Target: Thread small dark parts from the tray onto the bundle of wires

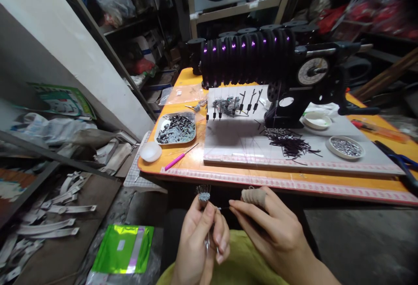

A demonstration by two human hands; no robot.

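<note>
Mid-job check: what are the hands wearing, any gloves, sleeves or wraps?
No gloves and no sleeves show: the left hand and right hand are bare as far as the picture reaches. The right hand has a beige fabric wrap bound round one finger. No rings, watch or markings are visible.

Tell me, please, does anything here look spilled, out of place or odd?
Thin dark strands lie scattered loose on the white board, beside the small dish. A green foil packet and white strips litter the floor at the left.
</note>
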